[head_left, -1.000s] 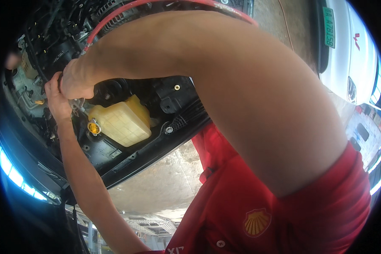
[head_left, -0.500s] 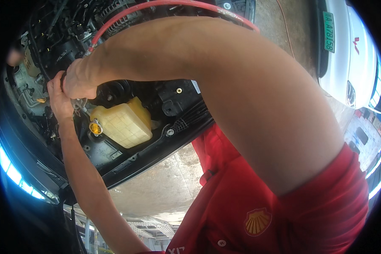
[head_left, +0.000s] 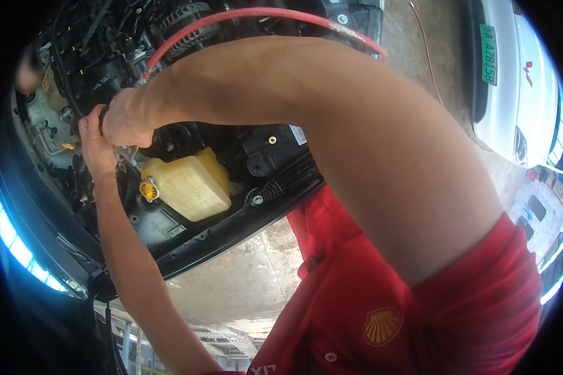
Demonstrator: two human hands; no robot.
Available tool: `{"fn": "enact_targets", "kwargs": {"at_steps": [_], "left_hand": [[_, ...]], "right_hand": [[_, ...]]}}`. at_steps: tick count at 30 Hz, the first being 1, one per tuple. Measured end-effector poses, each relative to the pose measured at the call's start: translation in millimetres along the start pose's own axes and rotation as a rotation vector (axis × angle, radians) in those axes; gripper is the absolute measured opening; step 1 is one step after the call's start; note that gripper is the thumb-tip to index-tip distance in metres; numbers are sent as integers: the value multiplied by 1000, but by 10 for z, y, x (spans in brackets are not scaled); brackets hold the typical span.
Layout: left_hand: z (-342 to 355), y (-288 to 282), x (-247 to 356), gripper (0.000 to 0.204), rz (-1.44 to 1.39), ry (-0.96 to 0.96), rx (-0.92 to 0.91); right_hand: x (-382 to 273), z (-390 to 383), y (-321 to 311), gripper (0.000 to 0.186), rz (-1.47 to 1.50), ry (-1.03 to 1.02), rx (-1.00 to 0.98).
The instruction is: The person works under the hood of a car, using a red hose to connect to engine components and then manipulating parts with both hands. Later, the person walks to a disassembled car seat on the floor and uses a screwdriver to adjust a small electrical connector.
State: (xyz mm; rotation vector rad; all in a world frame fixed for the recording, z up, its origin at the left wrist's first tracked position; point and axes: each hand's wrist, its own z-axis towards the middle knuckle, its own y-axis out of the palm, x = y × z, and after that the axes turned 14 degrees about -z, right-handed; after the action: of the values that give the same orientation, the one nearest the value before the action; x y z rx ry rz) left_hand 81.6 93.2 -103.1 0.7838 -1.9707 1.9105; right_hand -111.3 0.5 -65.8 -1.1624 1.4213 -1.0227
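Deep in the engine bay, my two hands work side by side at the far left, behind a yellowed plastic coolant tank (head_left: pixel 191 189) with a yellow-labelled cap (head_left: pixel 149 189). My right hand (head_left: pixel 130 119) is closed, knuckles up, around something its own fingers hide. Touching it from the left is my left hand (head_left: pixel 99 147), its fingers bent round a dark part (head_left: pixel 104 117) of which only a sliver shows between the hands. A red hose (head_left: pixel 256 12) arches over my right forearm and ends at a metal fitting beside the right wrist; whether it joins the held thing is hidden.
Black engine parts and cables surround the hands. The car's dark front edge (head_left: pixel 231 240) runs between my body and the bay. A white car (head_left: pixel 519 81) stands at right on the concrete floor. A blurred round shape (head_left: pixel 28 75) shows at the far left edge.
The whole view has shifted slightly, so the engine bay sits a little further right and lower. Both hands keep nearly the same place and grip.
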Motion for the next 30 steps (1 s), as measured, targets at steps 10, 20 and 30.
{"fn": "enact_targets", "kwargs": {"at_steps": [10, 20, 30], "left_hand": [[21, -27, 116, 27, 54, 105, 60], [-3, -46, 292, 26, 88, 78, 88], [1, -51, 281, 25, 75, 102, 103]], "right_hand": [[0, 23, 25, 33, 44, 35, 12], [0, 20, -28, 28, 21, -4, -47], [3, 19, -37, 30, 55, 8, -33]]}}
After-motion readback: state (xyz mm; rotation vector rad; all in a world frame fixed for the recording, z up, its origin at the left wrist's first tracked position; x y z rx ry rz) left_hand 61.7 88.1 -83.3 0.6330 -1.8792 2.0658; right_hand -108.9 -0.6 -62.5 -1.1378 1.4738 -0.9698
